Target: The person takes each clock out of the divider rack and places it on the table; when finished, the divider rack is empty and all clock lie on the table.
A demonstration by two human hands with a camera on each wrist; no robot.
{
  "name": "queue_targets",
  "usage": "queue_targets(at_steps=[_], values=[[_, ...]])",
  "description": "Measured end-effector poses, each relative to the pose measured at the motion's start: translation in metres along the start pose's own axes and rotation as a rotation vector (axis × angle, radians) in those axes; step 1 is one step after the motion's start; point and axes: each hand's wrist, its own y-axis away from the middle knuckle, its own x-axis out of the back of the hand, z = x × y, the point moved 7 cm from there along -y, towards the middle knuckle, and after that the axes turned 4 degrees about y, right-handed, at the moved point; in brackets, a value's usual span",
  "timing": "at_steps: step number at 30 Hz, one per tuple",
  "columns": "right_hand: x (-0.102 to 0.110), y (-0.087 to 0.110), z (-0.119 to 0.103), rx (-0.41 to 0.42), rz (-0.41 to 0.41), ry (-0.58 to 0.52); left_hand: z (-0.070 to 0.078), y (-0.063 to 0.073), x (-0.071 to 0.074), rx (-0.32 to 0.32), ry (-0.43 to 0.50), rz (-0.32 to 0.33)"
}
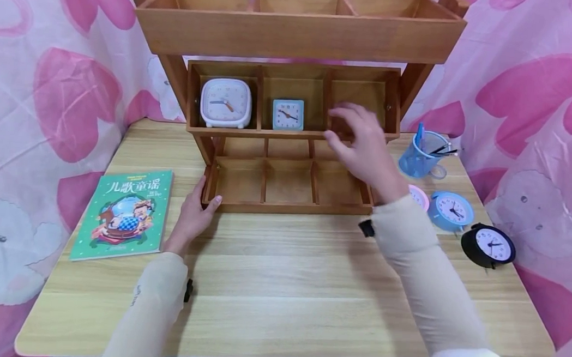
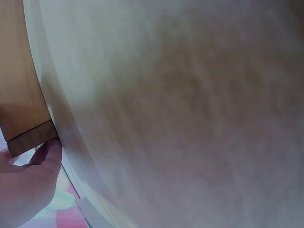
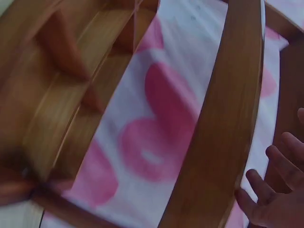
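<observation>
A wooden three-tier shelf stands at the back of the table. My left hand holds its lower left corner, with the thumb by the front edge and fingers along the side; the left wrist view shows this hand at the wooden corner. My right hand is in front of the middle tier's right compartment, fingers spread and slightly bent, holding nothing. In the right wrist view its fingers appear apart. A white alarm clock sits in the middle tier's left compartment, a small light-blue square clock in the centre one.
On the right of the table stand a pink clock, partly hidden by the right arm, a blue clock, a black clock and a blue pen cup. A green book lies at left.
</observation>
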Motion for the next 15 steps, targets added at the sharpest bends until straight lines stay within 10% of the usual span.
queue_targets(at_steps=[15], values=[[-0.062,-0.052,0.003,-0.208,-0.304,0.150,-0.002,0.001,0.000,0.016,0.022,0.016]])
